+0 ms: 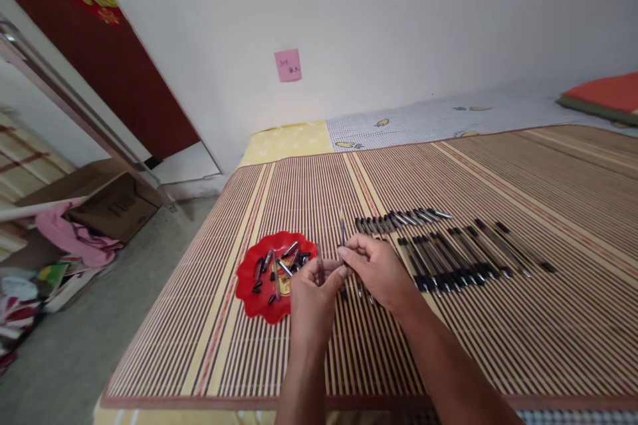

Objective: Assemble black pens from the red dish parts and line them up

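My right hand is closed in a pinch on a thin pen refill, which stands upright with its pale end pointing up. Close beside it, my left hand is closed on a clear pen barrel, and the fingertips of both hands nearly meet. Left of my hands sits a red scalloped plate holding loose pen parts and black caps. To the right, a row of pens lies side by side on the mat. A row of pen caps lies behind it. A few pen pieces lie partly hidden under my right hand.
A striped bamboo mat covers the bed. One small black piece lies at the far right of the pens. A pink note is stuck on the wall behind. On the floor at left stands a cardboard box. Folded orange cloth lies at back right.
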A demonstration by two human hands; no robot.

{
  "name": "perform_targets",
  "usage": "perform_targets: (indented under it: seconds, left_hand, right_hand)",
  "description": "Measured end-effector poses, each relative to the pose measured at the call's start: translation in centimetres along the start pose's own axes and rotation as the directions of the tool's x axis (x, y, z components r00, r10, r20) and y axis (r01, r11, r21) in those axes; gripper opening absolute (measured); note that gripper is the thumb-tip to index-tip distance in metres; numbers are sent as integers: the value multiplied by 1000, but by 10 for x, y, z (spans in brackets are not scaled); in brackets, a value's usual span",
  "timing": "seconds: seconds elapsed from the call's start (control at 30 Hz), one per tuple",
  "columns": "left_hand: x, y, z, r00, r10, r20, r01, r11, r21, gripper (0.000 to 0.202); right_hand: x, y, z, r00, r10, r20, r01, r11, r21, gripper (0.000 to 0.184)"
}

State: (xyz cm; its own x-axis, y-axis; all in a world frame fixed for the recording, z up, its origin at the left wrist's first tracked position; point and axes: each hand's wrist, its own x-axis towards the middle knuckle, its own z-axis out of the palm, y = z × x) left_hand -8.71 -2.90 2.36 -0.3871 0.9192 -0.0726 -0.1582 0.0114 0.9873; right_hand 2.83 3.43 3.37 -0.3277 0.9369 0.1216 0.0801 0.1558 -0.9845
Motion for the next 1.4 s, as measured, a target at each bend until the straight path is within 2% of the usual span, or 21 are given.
perform_targets:
  seconds: [0.17,0.27,0.33,0.4,0.47,0.53,0.7,0.87,1.03,1.13,1.23,1.33,1.4]
  left_hand:
    - [5,-10,4,1000,14,23,-14,1000,1,17]
    - [6,-8,3,1000,-11,19,11,999,-36,22]
    - [6,-3,-2,1000,-18,-21,16,997,-76,26]
    - [6,2,-9,997,-13,-75,3,991,-137,28]
    - [7,7,-17,993,-4,-121,-22,977,-210,30]
    - [9,10,-24,987,11,-161,-54,962,-267,29]
    - [11,13,-31,982,31,-186,-100,923,-371,27]
    - [10,17,-34,984,24,-175,-95,905,-414,23]
    - [10,28,-58,985,-10,-171,-74,878,-474,28]
    - [10,36,-72,991,-79,-108,3,822,-570,38]
    - [10,38,-78,990,-120,-72,47,772,-633,28]
    - [12,38,-81,988,-118,-99,24,749,-663,21]
    - [13,39,-86,979,-134,-156,-7,737,-676,19]
  right_hand:
    - [3,12,-5,985,146,88,-150,988,32,13]
    - [6,20,-10,984,167,58,-169,986,16,19]
    - [8,24,-15,987,157,15,-156,986,-52,26]
    - [9,27,-16,991,125,-39,-130,971,-203,33]
    - [9,29,-13,995,82,-62,-99,916,-388,35]
    - [7,29,-4,998,54,-36,-65,848,-526,35]
    - [-2,27,29,988,112,104,-11,730,-684,26]
    - [-5,22,50,969,217,116,-25,554,-832,21]
    - [-5,14,47,955,263,136,2,453,-891,22]
    - [-5,11,42,952,279,128,4,406,-914,25]
    - [-5,13,39,950,284,129,10,386,-923,26]
    - [-4,18,37,949,283,138,22,377,-926,21]
    - [-4,22,36,953,270,136,27,372,-928,19]
